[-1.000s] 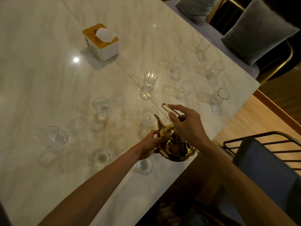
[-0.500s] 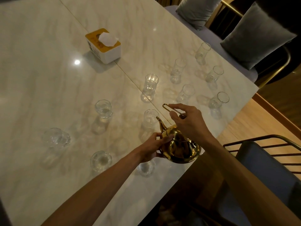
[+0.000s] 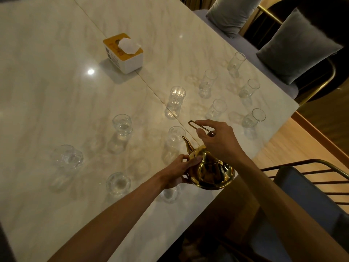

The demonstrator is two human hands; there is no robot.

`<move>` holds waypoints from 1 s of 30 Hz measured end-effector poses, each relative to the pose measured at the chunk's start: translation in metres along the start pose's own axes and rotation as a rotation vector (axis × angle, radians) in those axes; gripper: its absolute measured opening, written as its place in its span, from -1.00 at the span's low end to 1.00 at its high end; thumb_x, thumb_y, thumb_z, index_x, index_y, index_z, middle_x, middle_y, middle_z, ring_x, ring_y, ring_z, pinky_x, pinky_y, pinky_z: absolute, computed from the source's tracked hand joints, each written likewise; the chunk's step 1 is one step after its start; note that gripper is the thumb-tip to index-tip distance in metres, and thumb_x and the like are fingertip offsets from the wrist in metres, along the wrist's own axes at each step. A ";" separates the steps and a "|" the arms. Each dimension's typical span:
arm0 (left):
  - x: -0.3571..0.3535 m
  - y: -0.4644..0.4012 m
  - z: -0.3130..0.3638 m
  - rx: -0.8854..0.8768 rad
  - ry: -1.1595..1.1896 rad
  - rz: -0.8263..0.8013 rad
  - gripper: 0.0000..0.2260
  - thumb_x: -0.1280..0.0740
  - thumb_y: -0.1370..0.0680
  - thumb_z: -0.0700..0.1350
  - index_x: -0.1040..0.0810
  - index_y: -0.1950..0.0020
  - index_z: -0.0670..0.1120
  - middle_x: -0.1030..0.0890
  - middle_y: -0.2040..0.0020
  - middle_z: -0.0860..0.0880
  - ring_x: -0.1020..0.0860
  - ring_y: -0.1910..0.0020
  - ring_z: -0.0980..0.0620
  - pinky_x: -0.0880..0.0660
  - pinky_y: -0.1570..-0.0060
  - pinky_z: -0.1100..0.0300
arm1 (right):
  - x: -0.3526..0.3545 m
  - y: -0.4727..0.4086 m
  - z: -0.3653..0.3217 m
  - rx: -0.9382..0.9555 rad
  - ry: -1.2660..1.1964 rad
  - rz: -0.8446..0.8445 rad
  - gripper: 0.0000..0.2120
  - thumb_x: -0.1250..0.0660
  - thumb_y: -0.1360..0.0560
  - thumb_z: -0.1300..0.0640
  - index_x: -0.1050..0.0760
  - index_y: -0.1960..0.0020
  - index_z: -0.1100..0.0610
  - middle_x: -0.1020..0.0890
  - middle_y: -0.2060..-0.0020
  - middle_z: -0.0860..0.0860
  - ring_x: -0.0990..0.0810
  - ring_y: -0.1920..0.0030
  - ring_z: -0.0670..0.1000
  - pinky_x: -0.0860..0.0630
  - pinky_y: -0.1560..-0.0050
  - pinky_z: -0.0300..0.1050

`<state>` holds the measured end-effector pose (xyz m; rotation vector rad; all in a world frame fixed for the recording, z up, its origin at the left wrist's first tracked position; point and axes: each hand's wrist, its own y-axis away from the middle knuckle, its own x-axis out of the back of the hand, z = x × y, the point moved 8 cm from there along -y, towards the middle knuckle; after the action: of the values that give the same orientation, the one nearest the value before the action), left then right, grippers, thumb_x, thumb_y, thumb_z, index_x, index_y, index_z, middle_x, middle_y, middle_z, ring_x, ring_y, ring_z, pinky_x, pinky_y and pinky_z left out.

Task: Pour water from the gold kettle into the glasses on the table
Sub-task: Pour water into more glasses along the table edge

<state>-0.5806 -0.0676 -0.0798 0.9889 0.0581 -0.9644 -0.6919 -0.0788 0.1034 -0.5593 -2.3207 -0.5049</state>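
The gold kettle (image 3: 211,172) hangs over the near edge of the marble table (image 3: 56,91), tilted with its spout up and to the left. My right hand (image 3: 220,140) grips its thin wire handle from above. My left hand (image 3: 177,171) presses against the kettle's lid and left side. The spout tip sits right beside a ribbed glass (image 3: 174,138). Several more clear glasses stand around: one (image 3: 122,125) to the left, one (image 3: 175,101) beyond, and one (image 3: 170,194) partly hidden under my left hand.
A white and yellow tissue box (image 3: 123,52) stands at the back of the table. Several slim glasses (image 3: 252,119) are grouped near the right edge. A dark metal chair (image 3: 309,186) is at lower right; grey cushions (image 3: 296,46) lie on the bench beyond.
The kettle and both hands have shifted slightly right and toward me relative to the glasses; grips are unchanged. The view has tilted a little.
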 end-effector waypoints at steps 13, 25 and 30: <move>0.000 0.003 -0.002 -0.004 -0.005 -0.016 -0.27 -0.49 -0.40 0.15 -0.26 -0.46 -0.04 -0.56 -0.27 -0.14 -0.57 -0.22 -0.17 -0.53 -0.28 -0.18 | -0.001 0.005 -0.003 -0.014 0.011 0.009 -0.69 -0.33 -0.61 0.07 -0.57 -0.34 -0.01 -0.55 -0.37 -0.03 -0.57 -0.19 -0.04 -0.33 0.13 -0.47; 0.007 0.001 -0.007 0.011 -0.026 -0.014 -0.32 -0.48 -0.46 0.13 -0.27 -0.47 -0.04 -0.57 -0.27 -0.13 -0.58 -0.22 -0.16 -0.52 -0.29 -0.19 | -0.007 0.009 0.001 -0.009 -0.007 0.036 -0.69 -0.32 -0.62 0.05 -0.56 -0.35 -0.02 -0.54 -0.38 -0.04 -0.59 -0.22 -0.02 -0.37 -0.01 -0.39; 0.009 0.002 -0.009 0.003 -0.049 -0.034 -0.36 -0.46 -0.49 0.11 -0.27 -0.47 -0.04 -0.59 -0.24 -0.15 -0.60 -0.19 -0.15 -0.58 -0.19 -0.12 | -0.011 0.013 0.008 -0.016 -0.027 0.048 -0.68 -0.32 -0.62 0.04 -0.55 -0.36 -0.04 -0.55 -0.37 -0.05 -0.62 -0.18 0.00 -0.44 -0.07 -0.28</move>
<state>-0.5711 -0.0666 -0.0875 0.9695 0.0330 -1.0197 -0.6823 -0.0668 0.0924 -0.6316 -2.3249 -0.4958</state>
